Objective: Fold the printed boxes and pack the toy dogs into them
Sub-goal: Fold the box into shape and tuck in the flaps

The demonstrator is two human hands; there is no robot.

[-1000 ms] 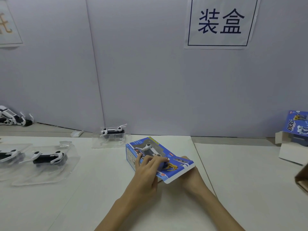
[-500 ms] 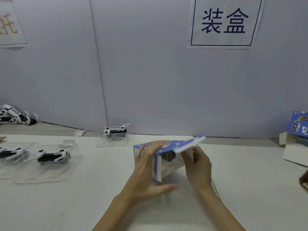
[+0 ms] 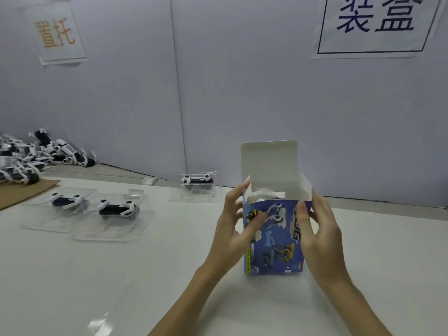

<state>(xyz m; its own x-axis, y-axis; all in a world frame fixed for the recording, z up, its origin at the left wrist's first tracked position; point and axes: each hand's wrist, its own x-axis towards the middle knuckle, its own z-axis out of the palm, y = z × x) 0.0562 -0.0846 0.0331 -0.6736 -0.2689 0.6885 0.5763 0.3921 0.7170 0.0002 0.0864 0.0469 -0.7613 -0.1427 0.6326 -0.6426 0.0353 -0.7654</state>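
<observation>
Standing the blue printed box [image 3: 274,238] upright on the white surface [image 3: 97,275], I have my left hand [image 3: 232,229] on its left edge and my right hand [image 3: 320,229] on its right edge, so it sits squarely between my palms and cannot tip while its top is open. My left fingers are curled round the near left corner, thumb across the printed front, and my right thumb presses the upper front while the other fingers wrap behind the right wall; both hands are gripping the box rather than lying flat on it. I hold it this way to keep the walls square, because thin card sags into a slant if it is let go. The white lid flap [image 3: 270,161] stands straight up beyond my fingers, leaving the mouth clear, and just inside I can see something clear and crinkled with a dark shape below it, which I take to be a toy in its plastic tray, though I cannot tell for sure. I judge the next step is tucking the side flaps and folding the lid down. Well to the left of my left hand two toy dogs [image 3: 116,209] lie in clear trays [image 3: 114,229], waiting within reach, and a third dog [image 3: 197,181] sits beyond that hand near the wall. A heap of loose dogs [image 3: 31,158] lies far off left.
</observation>
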